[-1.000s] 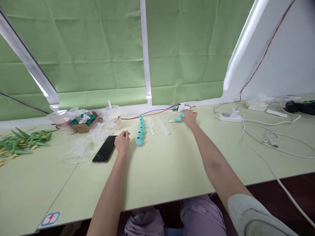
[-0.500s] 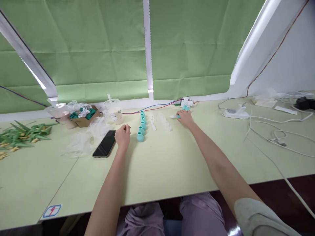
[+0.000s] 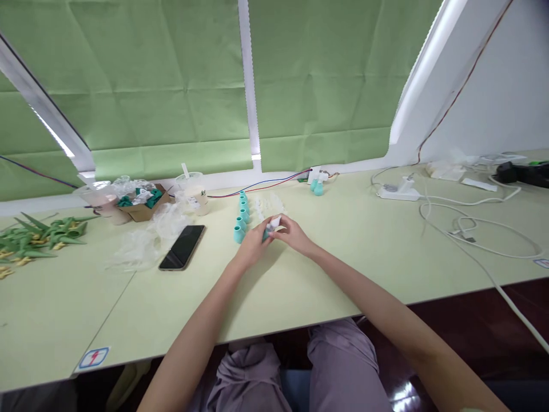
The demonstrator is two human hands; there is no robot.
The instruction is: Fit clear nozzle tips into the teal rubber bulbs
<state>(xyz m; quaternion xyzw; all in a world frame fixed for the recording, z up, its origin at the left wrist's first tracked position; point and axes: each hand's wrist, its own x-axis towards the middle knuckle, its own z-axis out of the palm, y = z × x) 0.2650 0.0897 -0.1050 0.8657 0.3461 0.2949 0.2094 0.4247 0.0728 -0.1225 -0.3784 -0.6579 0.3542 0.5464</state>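
In front of me my left hand (image 3: 254,240) and my right hand (image 3: 294,234) meet above the table. Between their fingers is a small teal-and-white piece (image 3: 273,224), its white tip pointing up. The left fingers wrap its teal lower part, while the right fingers pinch close to the white part; its exact kind is unclear. Just left of my hands stands a row of several small teal pots (image 3: 239,233) with round openings. Behind the hands lie rows of small white pieces (image 3: 259,209) and clear pieces (image 3: 277,203), partly covered.
Two teal round pieces (image 3: 318,188) stand at the back near a small white device (image 3: 314,174). A phone (image 3: 182,247), crumpled plastic film (image 3: 141,249), a cardboard box (image 3: 148,210) and drink cups are leftward. A power strip (image 3: 400,193) and white cables lie right.
My right hand has come back from the far right with the teal-and-white piece. My left hand has moved right, from beside the phone, to meet it.
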